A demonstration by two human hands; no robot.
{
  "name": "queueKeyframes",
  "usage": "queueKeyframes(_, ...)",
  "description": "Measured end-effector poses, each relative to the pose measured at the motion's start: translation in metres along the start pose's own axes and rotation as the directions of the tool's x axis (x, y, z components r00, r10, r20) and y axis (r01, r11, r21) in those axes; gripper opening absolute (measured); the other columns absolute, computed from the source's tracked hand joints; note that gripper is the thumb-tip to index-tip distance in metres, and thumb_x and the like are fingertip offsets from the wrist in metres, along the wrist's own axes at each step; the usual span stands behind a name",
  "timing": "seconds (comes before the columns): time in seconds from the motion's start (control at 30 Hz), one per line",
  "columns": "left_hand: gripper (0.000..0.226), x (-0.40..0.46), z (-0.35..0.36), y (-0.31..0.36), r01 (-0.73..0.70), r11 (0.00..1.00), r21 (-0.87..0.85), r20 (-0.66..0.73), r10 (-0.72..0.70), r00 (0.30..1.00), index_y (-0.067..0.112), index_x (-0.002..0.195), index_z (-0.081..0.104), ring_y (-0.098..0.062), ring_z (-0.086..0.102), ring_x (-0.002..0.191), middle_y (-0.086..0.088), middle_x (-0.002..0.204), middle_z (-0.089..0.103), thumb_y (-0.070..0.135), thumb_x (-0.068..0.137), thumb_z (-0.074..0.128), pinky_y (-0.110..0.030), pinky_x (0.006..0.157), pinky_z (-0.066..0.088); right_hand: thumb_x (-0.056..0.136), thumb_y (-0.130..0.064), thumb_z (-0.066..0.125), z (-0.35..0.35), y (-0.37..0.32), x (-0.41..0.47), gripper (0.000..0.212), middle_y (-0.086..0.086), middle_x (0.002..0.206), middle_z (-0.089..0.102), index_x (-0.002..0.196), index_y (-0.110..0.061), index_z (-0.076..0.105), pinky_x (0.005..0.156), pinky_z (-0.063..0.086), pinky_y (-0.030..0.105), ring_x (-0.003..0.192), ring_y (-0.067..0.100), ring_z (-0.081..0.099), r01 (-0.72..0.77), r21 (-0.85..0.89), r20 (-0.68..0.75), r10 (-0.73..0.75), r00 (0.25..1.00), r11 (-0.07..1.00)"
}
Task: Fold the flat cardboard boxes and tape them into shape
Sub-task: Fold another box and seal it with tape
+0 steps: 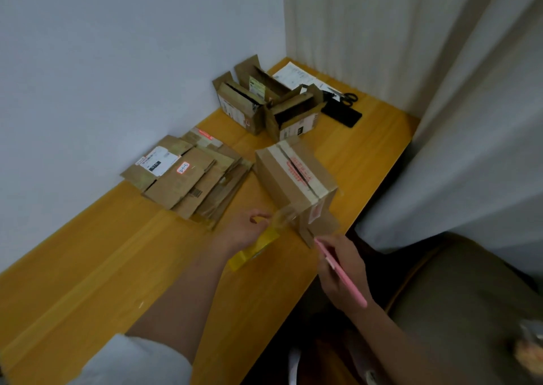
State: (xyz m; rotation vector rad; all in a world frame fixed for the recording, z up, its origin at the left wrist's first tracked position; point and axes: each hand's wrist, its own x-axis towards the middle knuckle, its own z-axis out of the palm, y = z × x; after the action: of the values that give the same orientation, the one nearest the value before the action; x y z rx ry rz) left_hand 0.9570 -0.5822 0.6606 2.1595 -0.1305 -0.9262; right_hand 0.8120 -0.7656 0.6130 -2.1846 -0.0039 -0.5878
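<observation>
— What was nearest, at the near edge of the bench (88,267)?

— The right hand (342,270), fingers curled round a pink cutter (342,273), its tip just beside the low corner of the assembled box (295,184). Left of it the left hand (245,230) gripped a yellow tape roll (255,248), and a clear strip of tape (283,218) ran from the roll to the box's near face.

— And the box itself?

— It stood closed near the bench's right edge, tape running along its top seam and down the near side.

— Beyond that?

— A stack of flat boxes (188,179) lay left of it, toward the wall-side edge. Farther on, three folded boxes (264,105) stood with flaps up near the far corner. Just beside them on the right lay a black phone (342,115), black scissors (348,98) and a printed sheet (293,76), at the far edge by the curtain (455,105).
</observation>
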Motion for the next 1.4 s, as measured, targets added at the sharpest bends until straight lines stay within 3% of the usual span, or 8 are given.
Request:
queueKeyframes(0.23,0.019,0.004,0.012,-0.002,0.034,0.989,-0.146,-0.07,-0.044,0.997,0.016,0.107,0.067,-0.012,0.034,0.047,-0.002,0.072,0.048,0.027,0.099,0.054,-0.02,0.044,0.031,0.092,-0.019,0.054,0.011,0.006,0.05,0.018,0.005,0.096,0.061,0.105,-0.01,0.064,0.086,0.043,0.015,0.088,0.01,0.053,0.09,-0.072,0.226,-0.072,0.971,0.993)
queueKeyframes(0.47,0.018,0.011,0.023,-0.01,0.0,0.974,-0.228,-0.202,-0.047,0.978,0.039,0.081,0.071,-0.022,0.051,0.08,-0.018,0.102,0.071,0.028,0.094,0.064,-0.037,0.07,0.043,0.083,-0.015,0.054,0.012,0.026,0.068,0.013,0.012,0.087,0.064,0.096,-0.012,0.054,0.109,0.031,0.019,0.089,0.026,0.06,0.298,-0.043,0.323,-0.269,0.908,0.954)
queueKeyframes(0.77,0.014,0.018,0.029,-0.015,-0.009,0.966,-0.26,-0.27,-0.064,0.961,0.022,0.082,0.075,-0.027,0.061,0.082,-0.011,0.091,0.074,0.018,0.092,0.067,-0.04,0.075,0.052,0.082,-0.019,0.051,0.015,0.029,0.076,0.013,0.005,0.079,0.062,0.085,-0.009,0.059,0.109,0.039,0.036,0.082,0.024,0.063,0.232,-0.031,0.464,-0.191,0.865,0.972)
queueKeyframes(0.97,0.021,0.021,0.032,-0.02,-0.009,0.953,-0.302,-0.312,-0.09,0.946,0.028,0.073,0.074,-0.021,0.053,0.079,-0.011,0.083,0.066,0.016,0.09,0.069,-0.039,0.072,0.047,0.077,-0.017,0.055,0.011,0.028,0.078,0.013,0.009,0.066,0.059,0.069,-0.007,0.053,0.11,0.017,0.007,0.078,0.04,0.064,0.153,-0.043,0.448,-0.118,0.886,0.987)
queueKeyframes(1.03,0.025,0.02,0.032,-0.02,-0.007,0.954,-0.299,-0.317,-0.093,0.944,0.031,0.071,0.073,-0.021,0.053,0.077,-0.01,0.08,0.064,0.016,0.09,0.069,-0.035,0.071,0.044,0.079,-0.02,0.053,0.01,0.029,0.078,0.018,0.01,0.063,0.057,0.069,-0.005,0.053,0.113,0.03,0.017,0.07,0.036,0.062,0.037,0.07,0.43,-0.064,0.9,0.997)
queueKeyframes(1.13,0.014,0.018,0.033,-0.02,-0.01,0.961,-0.277,-0.329,-0.085,0.94,0.019,0.08,0.075,-0.021,0.061,0.08,-0.012,0.085,0.072,0.014,0.09,0.068,-0.039,0.074,0.05,0.079,-0.021,0.052,0.012,0.025,0.076,0.021,0.009,0.064,0.056,0.071,-0.002,0.056,0.085,0.055,0.042,0.059,0.022,0.057,-0.056,0.198,0.334,-0.014,0.943,0.979)
queueKeyframes(1.23,0.019,0.017,0.033,-0.021,-0.008,0.965,-0.261,-0.338,-0.084,0.937,0.027,0.075,0.073,-0.022,0.059,0.077,-0.016,0.088,0.073,0.016,0.09,0.068,-0.039,0.071,0.051,0.083,-0.023,0.053,0.016,0.02,0.077,0.021,0.008,0.072,0.062,0.078,-0.004,0.06,0.058,0.052,0.04,0.062,0.018,0.058,-0.099,0.24,0.266,0.032,0.963,0.966)
queueKeyframes(1.4,0.016,0.018,0.033,-0.026,0.004,0.976,-0.22,-0.329,-0.078,0.941,0.029,0.08,0.074,-0.021,0.066,0.084,-0.007,0.091,0.074,0.02,0.091,0.067,-0.043,0.083,0.055,0.086,-0.018,0.057,0.024,0.022,0.077,0.008,0.005,0.085,0.062,0.086,-0.011,0.059,0.07,0.055,0.036,0.079,0.02,0.06,-0.012,0.016,0.426,0.004,0.905,1.0)
